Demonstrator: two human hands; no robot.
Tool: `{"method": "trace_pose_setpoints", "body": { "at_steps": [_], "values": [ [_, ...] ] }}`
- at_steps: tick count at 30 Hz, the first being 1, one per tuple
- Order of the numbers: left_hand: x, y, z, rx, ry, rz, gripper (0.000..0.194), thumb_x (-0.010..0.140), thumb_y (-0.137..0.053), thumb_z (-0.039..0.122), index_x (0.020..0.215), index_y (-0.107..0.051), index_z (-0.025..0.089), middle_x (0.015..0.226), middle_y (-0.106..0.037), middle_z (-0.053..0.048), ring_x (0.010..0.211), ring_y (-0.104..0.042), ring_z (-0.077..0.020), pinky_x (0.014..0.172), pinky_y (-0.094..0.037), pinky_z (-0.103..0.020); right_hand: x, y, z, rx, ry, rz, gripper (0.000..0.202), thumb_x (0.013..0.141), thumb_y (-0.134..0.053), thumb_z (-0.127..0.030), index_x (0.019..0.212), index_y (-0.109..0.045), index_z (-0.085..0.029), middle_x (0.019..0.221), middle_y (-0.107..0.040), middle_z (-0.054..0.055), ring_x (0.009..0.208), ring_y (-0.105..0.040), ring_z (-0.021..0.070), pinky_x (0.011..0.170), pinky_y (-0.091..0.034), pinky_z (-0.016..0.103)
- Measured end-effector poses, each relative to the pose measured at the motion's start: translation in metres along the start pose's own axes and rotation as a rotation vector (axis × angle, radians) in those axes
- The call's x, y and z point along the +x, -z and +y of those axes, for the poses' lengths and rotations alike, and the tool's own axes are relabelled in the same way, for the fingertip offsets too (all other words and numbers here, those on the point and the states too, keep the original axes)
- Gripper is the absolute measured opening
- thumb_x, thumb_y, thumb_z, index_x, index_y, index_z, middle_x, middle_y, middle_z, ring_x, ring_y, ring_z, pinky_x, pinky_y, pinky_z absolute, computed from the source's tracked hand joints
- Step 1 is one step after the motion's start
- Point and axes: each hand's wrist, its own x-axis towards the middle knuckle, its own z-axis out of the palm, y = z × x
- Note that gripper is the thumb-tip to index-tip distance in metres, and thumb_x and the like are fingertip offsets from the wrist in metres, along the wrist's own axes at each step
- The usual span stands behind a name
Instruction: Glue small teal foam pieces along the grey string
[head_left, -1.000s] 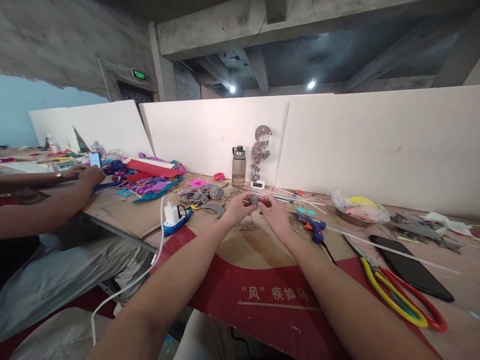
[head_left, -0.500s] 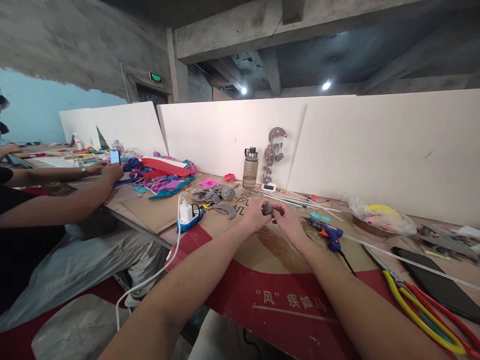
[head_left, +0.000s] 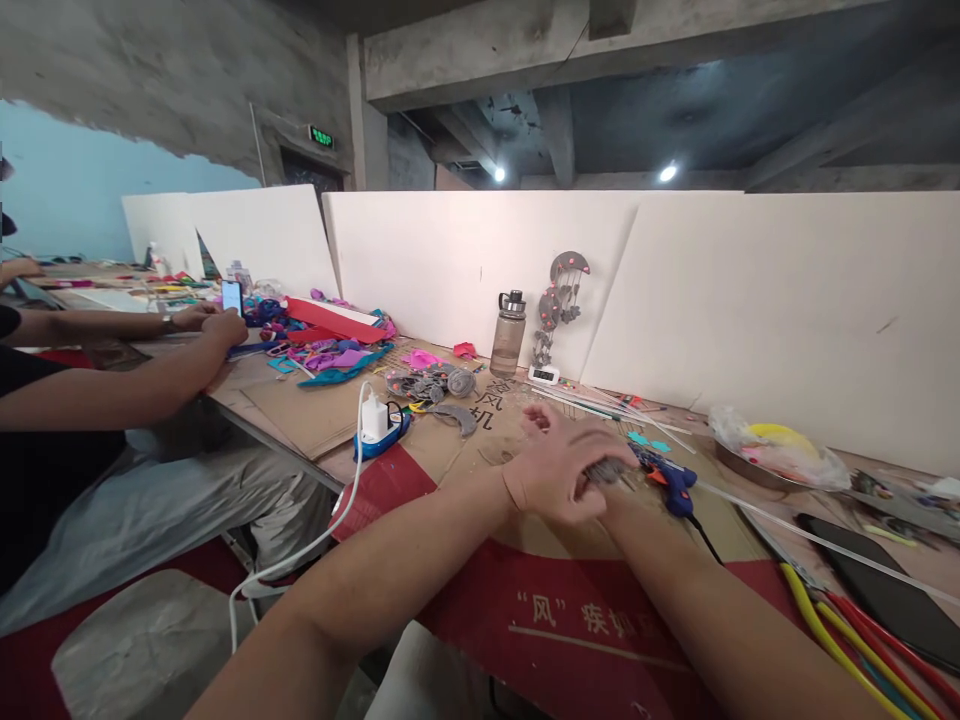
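Note:
My left hand (head_left: 551, 480) crosses over my right wrist, its thumb and fingers curved around a small grey fuzzy piece (head_left: 604, 470). Behind it, my right hand (head_left: 537, 420) is mostly hidden; only some curled, slightly blurred fingertips show, and what they hold cannot be made out. Just right of the hands lies a blue hot glue gun (head_left: 679, 487) with an orange trigger. To the left, a grey crescent (head_left: 456, 418) rests on the cardboard (head_left: 427, 455) beside a pile of grey decorated pieces (head_left: 427, 384).
A water bottle (head_left: 508, 335) and a grey hanging ornament (head_left: 551, 305) stand at the back by a small white clock (head_left: 544, 375). Pliers (head_left: 825, 620), a black phone (head_left: 877, 580) and a bowl (head_left: 780, 470) are at right. A blue power strip (head_left: 381, 440) and another person's hands (head_left: 221, 322) are left.
My hands were together at the grey piece. Now my left hand has moved right and nearer, across my right wrist, with the grey piece in it. The view has shifted slightly.

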Motion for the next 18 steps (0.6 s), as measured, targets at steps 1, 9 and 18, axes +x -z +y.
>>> {"method": "trace_pose_setpoints", "body": {
  "at_steps": [1, 9, 18],
  "values": [
    [0.0, -0.002, 0.003, -0.011, -0.024, -0.059, 0.052, 0.057, -0.051, 0.007, 0.106, -0.063, 0.017, 0.109, -0.063, -0.013, 0.105, -0.06, -0.0273, 0.097, -0.047, -0.041, 0.002, -0.01, -0.003, -0.004, 0.019, -0.039, 0.025, 0.061, -0.068, -0.026, 0.086, -0.069, -0.032, 0.085, -0.064, 0.006, 0.087, -0.063, 0.0313, 0.081, -0.055, 0.053],
    [-0.003, 0.0, -0.002, -0.04, -0.019, -0.087, 0.054, 0.063, -0.051, 0.006, 0.115, -0.064, 0.019, 0.116, -0.061, -0.014, 0.105, -0.061, -0.0248, 0.093, -0.052, -0.035, 0.02, -0.077, -0.015, -0.289, 0.261, -0.366, 0.048, 0.062, -0.08, -0.043, 0.106, -0.068, -0.029, 0.117, -0.064, 0.014, 0.118, -0.052, 0.0366, 0.101, -0.039, 0.053],
    [0.0, -0.003, -0.009, 0.045, 0.014, -0.076, 0.054, 0.071, -0.045, 0.007, 0.124, -0.057, 0.014, 0.118, -0.058, -0.013, 0.115, -0.055, -0.0198, 0.098, -0.05, -0.033, 0.024, -0.081, -0.019, -0.705, 0.351, -0.534, 0.023, 0.091, -0.056, -0.037, 0.097, -0.067, -0.018, 0.109, -0.067, 0.013, 0.107, -0.057, 0.0263, 0.093, -0.041, 0.038]
  ]
}}
